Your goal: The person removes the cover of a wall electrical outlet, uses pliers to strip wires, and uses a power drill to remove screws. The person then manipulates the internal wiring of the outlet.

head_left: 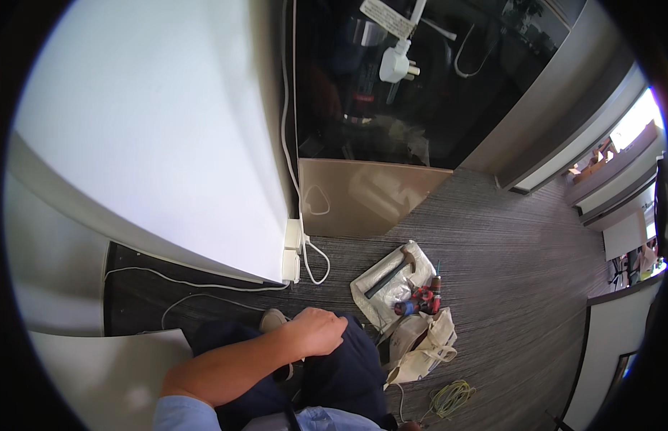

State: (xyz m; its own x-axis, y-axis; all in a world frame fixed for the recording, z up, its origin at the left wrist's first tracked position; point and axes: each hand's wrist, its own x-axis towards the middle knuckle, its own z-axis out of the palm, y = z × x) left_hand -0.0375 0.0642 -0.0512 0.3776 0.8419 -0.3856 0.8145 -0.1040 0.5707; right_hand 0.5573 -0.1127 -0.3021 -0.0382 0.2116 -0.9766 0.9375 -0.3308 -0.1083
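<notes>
My left hand (319, 332) lies over my dark-trousered right knee, fingers curled together, its palm hidden. A sliver of what looks like my right hand (410, 426) shows at the bottom edge, fingers unclear. Right of my knee, a pale crumpled sheet (370, 284) holds a hammer (388, 279) and a red-and-black power tool (416, 302); a canvas bag (431, 348) lies below them. A coiled yellow-green cord (452, 399) is on the floor. Ahead, a white plug (395, 65) hangs before a dark glossy panel (492, 86), above a bronze panel (362, 197).
A white wall (154, 129) rises at the left, with white boxes (291, 266) at its foot and loose cables along the grey carpet (521, 302). A white board (111, 381) is at lower left. A corridor with bright openings (628, 126) runs along the right.
</notes>
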